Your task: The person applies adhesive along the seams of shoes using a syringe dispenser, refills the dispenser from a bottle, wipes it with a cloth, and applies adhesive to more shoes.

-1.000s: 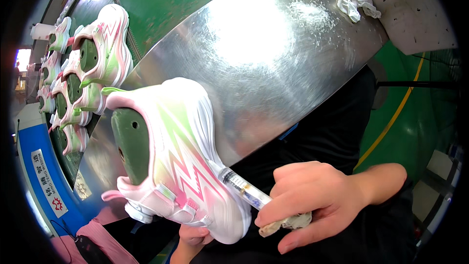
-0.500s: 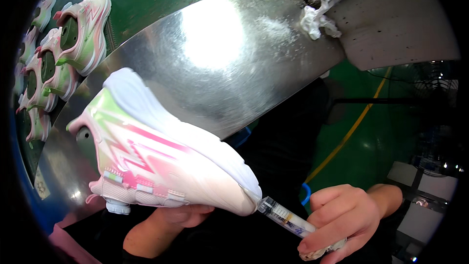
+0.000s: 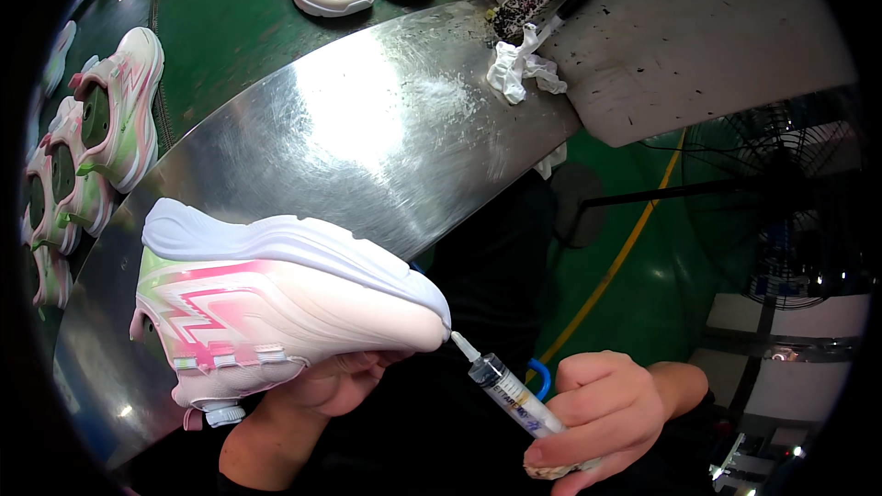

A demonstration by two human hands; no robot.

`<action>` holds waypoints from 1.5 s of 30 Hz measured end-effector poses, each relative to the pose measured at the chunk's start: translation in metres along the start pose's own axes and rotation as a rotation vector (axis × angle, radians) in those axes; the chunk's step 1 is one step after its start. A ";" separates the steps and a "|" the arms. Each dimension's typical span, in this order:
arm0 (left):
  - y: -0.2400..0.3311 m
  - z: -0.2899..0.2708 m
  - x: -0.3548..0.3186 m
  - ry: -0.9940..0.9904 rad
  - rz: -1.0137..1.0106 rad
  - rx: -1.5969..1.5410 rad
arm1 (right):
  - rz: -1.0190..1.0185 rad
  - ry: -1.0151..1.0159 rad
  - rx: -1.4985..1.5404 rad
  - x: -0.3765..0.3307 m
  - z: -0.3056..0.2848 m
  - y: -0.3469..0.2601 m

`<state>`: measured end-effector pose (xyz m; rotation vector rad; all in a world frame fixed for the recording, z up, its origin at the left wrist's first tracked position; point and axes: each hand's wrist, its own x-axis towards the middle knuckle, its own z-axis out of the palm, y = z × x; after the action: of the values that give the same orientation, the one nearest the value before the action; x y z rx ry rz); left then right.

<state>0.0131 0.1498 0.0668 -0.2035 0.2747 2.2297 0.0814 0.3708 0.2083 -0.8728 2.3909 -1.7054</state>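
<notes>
L hand: under shoe, fingers gripped it, sole up, near left.
R hand: fist closed on syringe, tip at shoe toe seam.
Far: steel bench, rag.

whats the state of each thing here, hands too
sneaker: tipped sole-up, gripped from below
left hand: closed on the sneaker
syringe: tip at the sneaker's toe seam
right hand: closed on the syringe
white rag: crumpled on the metal table
fan: cannot tell if running
</notes>
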 end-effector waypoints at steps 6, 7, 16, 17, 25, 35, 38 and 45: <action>0.004 0.010 0.009 0.052 -0.002 0.030 | -0.019 -0.111 -0.403 0.008 0.003 -0.001; 0.004 0.009 0.011 0.037 0.000 0.009 | -0.028 -0.035 -0.477 -0.001 0.015 0.010; 0.002 -0.004 0.007 -0.114 0.018 -0.085 | -0.174 0.048 -0.741 0.006 0.031 0.028; 0.002 -0.001 0.008 -0.126 0.003 -0.107 | -0.189 0.058 -0.750 0.000 0.033 0.031; 0.000 0.008 0.008 -0.126 0.036 -0.082 | -0.213 -0.008 -0.743 -0.003 0.031 0.028; 0.007 0.012 0.003 -0.015 0.009 -0.048 | -0.245 -0.003 -0.736 0.000 0.033 0.026; 0.007 -0.003 0.002 -0.048 -0.029 -0.043 | -0.337 0.162 -0.801 -0.007 0.027 0.030; 0.017 -0.005 -0.128 0.307 0.114 0.143 | -0.156 0.286 -0.786 0.040 0.000 0.114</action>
<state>0.0795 0.0428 0.0952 -0.4640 0.6229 2.2757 0.0023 0.3768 0.1171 -0.9434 3.3396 -0.9281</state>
